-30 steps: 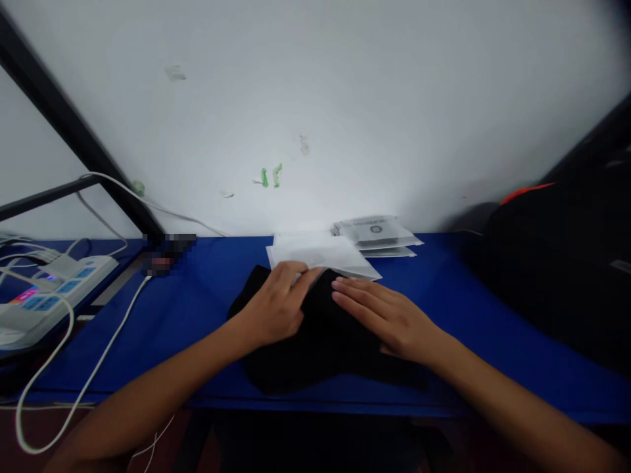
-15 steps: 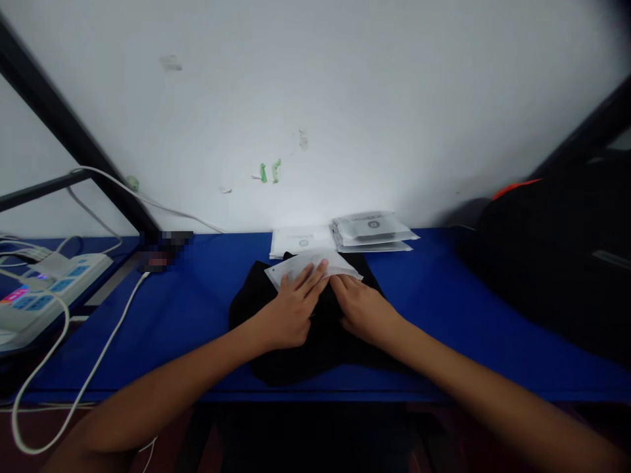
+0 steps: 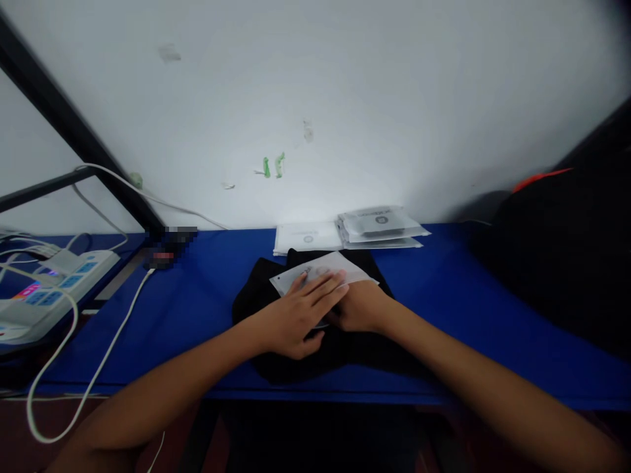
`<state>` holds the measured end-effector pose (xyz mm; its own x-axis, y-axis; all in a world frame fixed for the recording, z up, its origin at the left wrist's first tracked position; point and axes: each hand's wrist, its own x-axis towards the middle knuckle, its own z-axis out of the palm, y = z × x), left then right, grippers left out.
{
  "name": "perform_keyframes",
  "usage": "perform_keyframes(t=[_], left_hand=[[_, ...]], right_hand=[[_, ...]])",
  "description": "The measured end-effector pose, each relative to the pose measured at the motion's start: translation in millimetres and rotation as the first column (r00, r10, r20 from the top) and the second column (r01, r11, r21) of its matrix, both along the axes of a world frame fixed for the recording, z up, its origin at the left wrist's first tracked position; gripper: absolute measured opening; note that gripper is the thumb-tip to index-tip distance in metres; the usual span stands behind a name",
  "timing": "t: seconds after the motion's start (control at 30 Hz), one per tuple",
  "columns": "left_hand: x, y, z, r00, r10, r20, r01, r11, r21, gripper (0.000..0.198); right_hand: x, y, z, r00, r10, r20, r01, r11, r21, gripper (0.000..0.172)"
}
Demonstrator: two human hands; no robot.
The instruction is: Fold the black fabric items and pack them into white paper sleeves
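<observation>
Left hand (image 3: 298,318) flat on frosted pouch (image 3: 317,268), fingers out, not gripping. Right hand (image 3: 363,307) fingertips hidden, can't tell grip. Pouch sits atop black cloth (image 3: 340,355). Imo: light palm, no creasing.

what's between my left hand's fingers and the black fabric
A thin white bag. In the head view, the left hand rests its fingers on it, and the black fabric lies underneath.
</observation>
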<state>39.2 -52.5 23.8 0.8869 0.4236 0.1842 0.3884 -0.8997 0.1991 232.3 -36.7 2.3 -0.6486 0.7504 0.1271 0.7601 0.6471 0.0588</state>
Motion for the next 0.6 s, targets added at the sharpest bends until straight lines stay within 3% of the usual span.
perform_keyframes(t=[0.13, 0.23, 0.33, 0.4, 0.6], left_hand=[[-5.2, 9.5, -0.6, 0.973, -0.033, 0.228, 0.020, 0.998, 0.060, 0.064], [-10.3, 18.6, -2.6, 0.886, 0.018, 0.464, -0.100, 0.983, 0.153, 0.046], [-16.3, 28.0, -3.9, 0.855, 0.041, 0.517, -0.171, 0.964, 0.205, 0.032], [-18.9, 31.1, -3.8, 0.855, 0.008, 0.518, -0.149, 0.961, 0.232, 0.014], [-15.9, 20.7, 2.7, 0.792, -0.097, 0.602, -0.106, 0.950, 0.292, 0.022]], right_hand=[[9.2, -2.1, 6.9, 0.983, 0.025, -0.181, -0.014, 0.998, 0.063, 0.033], [11.8, 2.0, 14.2, 0.970, -0.007, -0.241, 0.038, 0.992, 0.124, 0.027], [14.9, 5.4, 19.8, 0.951, 0.064, -0.302, 0.005, 0.975, 0.223, 0.025], [17.7, 6.3, 21.5, 0.940, 0.119, -0.320, -0.016, 0.952, 0.306, 0.029], [22.2, 3.3, 21.3, 0.876, 0.300, -0.378, -0.063, 0.847, 0.527, 0.032]])
